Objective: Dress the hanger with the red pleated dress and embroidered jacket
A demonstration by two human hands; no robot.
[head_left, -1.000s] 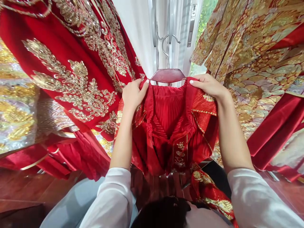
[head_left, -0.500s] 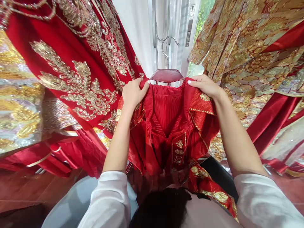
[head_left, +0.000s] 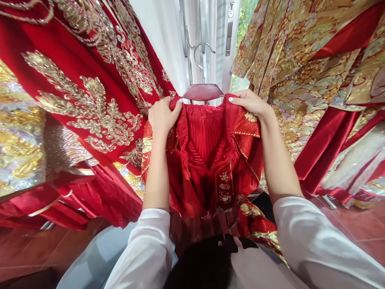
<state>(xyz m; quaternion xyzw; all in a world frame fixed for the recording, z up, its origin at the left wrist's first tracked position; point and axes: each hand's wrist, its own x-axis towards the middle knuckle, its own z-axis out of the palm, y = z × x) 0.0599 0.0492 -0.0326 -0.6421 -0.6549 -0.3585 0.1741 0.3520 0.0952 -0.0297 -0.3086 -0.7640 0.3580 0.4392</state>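
A red pleated skirt [head_left: 207, 148] with gold embroidery hangs in front of me on a dark red hanger [head_left: 202, 92] with a metal hook. My left hand [head_left: 162, 116] is closed on the left end of the skirt's waistband. At the right end, my right hand [head_left: 249, 102] pinches the waistband just beside the hanger. Both arms are raised, in white sleeves.
A red robe with gold embroidery [head_left: 90, 92] hangs close on the left. A gold brocade garment [head_left: 313, 76] hangs close on the right. Behind the hanger are a white curtain [head_left: 156, 36] and a window frame [head_left: 228, 28]. Below lies a reddish wooden floor [head_left: 30, 249].
The whole view has drifted a little left and up. Both hands keep the same grip on the waistband at the hanger.
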